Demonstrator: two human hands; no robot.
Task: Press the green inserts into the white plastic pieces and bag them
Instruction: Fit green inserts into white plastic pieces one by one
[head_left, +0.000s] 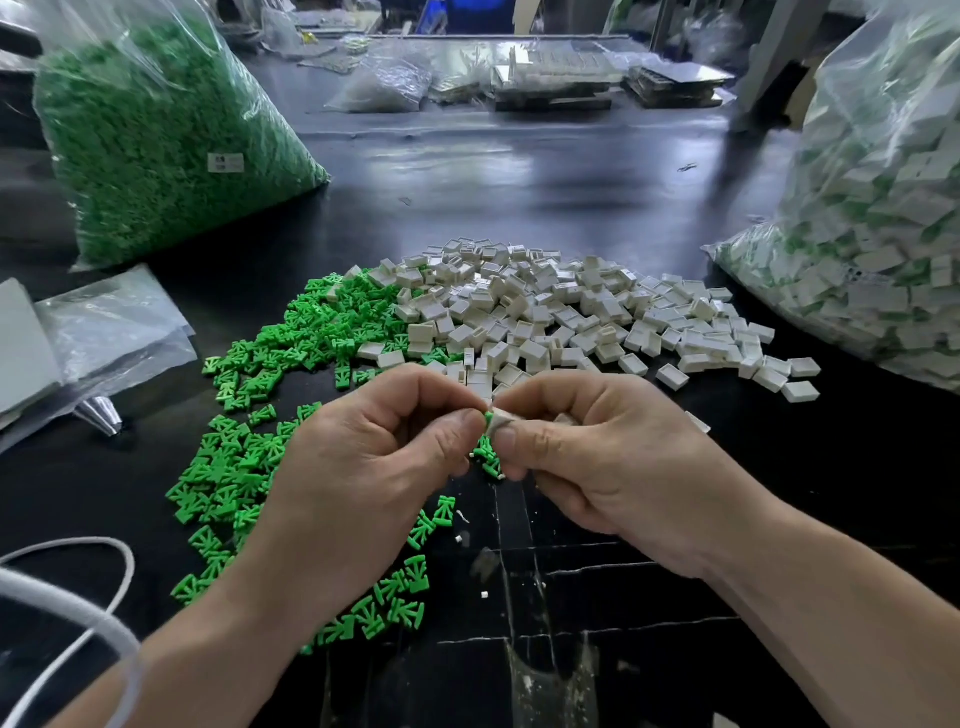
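My two hands meet at the middle of the view above the black table. My right hand (597, 457) pinches a small white plastic piece (503, 417) between thumb and fingers. My left hand (363, 457) pinches a green insert (489, 419) whose tip touches the white piece. A second white piece (565, 419) shows behind my right fingers. Loose green inserts (270, 415) spread on the table to the left. A heap of white pieces (571, 312) lies beyond my hands.
A big clear bag of green inserts (156, 145) stands at the back left. A large clear bag of assembled white-and-green pieces (872, 218) fills the right side. Empty plastic bags (114, 332) lie at the left. A white cord (67, 613) loops at the lower left.
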